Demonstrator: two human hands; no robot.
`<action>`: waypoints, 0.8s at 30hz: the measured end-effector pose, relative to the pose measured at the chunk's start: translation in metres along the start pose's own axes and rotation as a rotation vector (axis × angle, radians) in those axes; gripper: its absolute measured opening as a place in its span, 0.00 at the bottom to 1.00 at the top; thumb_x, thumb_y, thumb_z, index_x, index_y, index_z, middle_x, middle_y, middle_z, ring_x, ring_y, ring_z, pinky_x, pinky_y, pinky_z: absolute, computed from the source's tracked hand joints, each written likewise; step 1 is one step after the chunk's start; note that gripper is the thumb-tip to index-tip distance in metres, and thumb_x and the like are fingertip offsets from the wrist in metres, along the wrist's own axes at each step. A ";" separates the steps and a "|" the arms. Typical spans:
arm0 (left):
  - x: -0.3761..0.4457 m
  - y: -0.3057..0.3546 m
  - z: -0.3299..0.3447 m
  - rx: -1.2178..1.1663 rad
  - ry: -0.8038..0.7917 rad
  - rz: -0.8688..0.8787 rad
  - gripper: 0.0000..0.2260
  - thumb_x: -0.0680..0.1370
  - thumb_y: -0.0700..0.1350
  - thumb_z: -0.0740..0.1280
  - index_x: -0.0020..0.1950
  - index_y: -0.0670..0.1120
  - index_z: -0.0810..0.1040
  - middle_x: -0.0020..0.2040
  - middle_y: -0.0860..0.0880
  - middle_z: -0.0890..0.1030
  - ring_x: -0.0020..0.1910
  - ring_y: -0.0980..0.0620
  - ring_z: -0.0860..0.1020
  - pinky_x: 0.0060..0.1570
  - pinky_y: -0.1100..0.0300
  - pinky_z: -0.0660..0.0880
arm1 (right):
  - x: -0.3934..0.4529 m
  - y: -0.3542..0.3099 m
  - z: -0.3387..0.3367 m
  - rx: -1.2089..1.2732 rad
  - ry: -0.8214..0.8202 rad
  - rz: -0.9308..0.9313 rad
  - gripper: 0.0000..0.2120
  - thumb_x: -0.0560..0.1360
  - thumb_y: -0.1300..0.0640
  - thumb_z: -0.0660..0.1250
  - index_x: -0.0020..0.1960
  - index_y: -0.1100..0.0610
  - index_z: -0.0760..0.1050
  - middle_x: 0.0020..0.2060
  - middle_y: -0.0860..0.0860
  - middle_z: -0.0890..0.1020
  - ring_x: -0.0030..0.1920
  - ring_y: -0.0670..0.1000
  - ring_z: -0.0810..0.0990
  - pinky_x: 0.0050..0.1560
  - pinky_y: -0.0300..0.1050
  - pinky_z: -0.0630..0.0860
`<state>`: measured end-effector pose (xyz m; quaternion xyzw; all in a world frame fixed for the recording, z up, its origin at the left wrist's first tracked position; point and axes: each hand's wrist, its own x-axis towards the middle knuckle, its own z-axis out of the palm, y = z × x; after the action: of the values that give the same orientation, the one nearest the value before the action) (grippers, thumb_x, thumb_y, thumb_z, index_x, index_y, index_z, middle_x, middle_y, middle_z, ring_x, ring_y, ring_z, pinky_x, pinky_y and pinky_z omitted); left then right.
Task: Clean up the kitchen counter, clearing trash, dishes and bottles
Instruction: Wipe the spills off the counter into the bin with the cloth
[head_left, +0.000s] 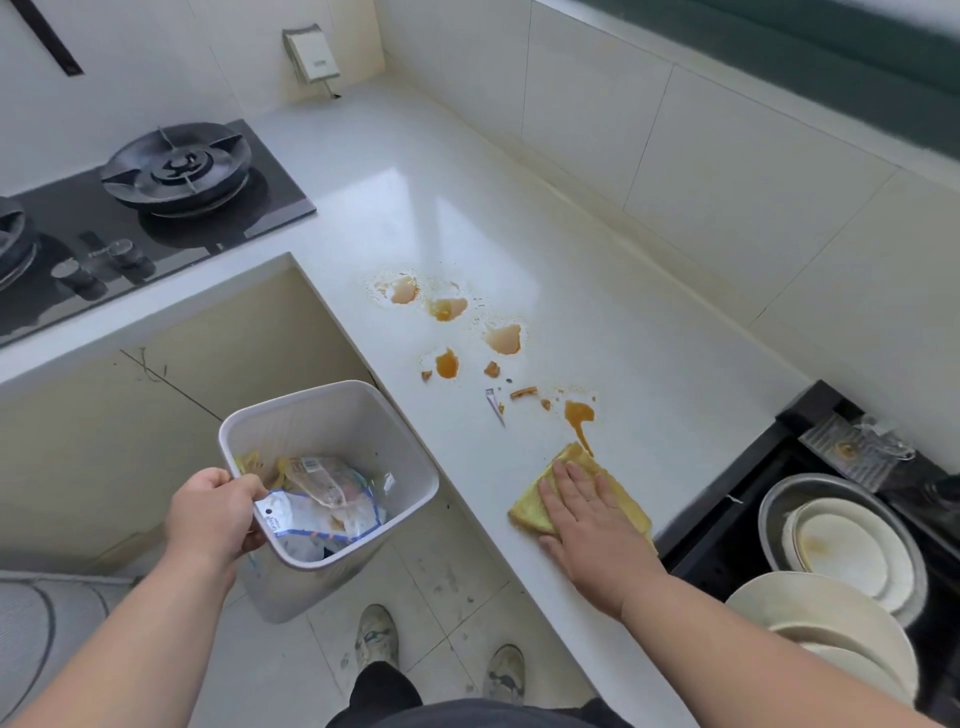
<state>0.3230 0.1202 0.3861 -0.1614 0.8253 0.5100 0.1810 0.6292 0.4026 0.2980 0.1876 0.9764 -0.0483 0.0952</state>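
Observation:
My left hand (213, 512) grips the rim of a white trash bin (400, 457), holding it in the air just off the counter's front edge. Plastic wrappers and food scraps lie inside it. My right hand (587, 514) presses flat, fingers spread, on a yellow cloth (535, 501) lying on the white counter (405, 171). Orange sauce spills (447, 309) and small crumbs (522, 392) dot the counter beyond the cloth. A small torn wrapper strip (493, 402) lies among them.
A black sink (727, 525) at the right holds a metal bowl (774, 499) with stacked white plates (841, 551); more plates (826, 613) sit nearer me. A black gas hob (171, 176) is at the left. A wall socket (314, 54) is in the corner. My feet stand on tiled floor.

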 end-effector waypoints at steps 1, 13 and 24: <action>-0.001 0.000 0.001 0.003 0.002 0.002 0.11 0.71 0.31 0.64 0.40 0.45 0.67 0.37 0.40 0.72 0.34 0.44 0.71 0.35 0.52 0.76 | 0.001 0.001 -0.002 0.046 0.003 -0.008 0.34 0.83 0.54 0.64 0.83 0.57 0.53 0.84 0.58 0.56 0.84 0.56 0.52 0.81 0.51 0.36; -0.003 -0.001 0.009 -0.008 0.002 0.007 0.11 0.73 0.29 0.64 0.39 0.43 0.68 0.36 0.40 0.74 0.31 0.44 0.70 0.37 0.55 0.73 | 0.011 0.023 -0.076 1.350 0.724 0.982 0.18 0.83 0.45 0.57 0.38 0.52 0.67 0.33 0.50 0.72 0.37 0.55 0.72 0.42 0.52 0.72; -0.001 -0.005 0.011 0.019 0.024 0.002 0.10 0.72 0.30 0.64 0.38 0.43 0.68 0.36 0.40 0.74 0.32 0.43 0.71 0.36 0.51 0.74 | 0.079 0.053 -0.039 0.461 -0.061 0.524 0.27 0.89 0.53 0.46 0.85 0.62 0.53 0.86 0.61 0.50 0.86 0.59 0.44 0.85 0.56 0.41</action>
<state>0.3275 0.1278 0.3778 -0.1648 0.8322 0.5006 0.1722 0.5711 0.4850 0.3171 0.4467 0.8553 -0.2471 0.0887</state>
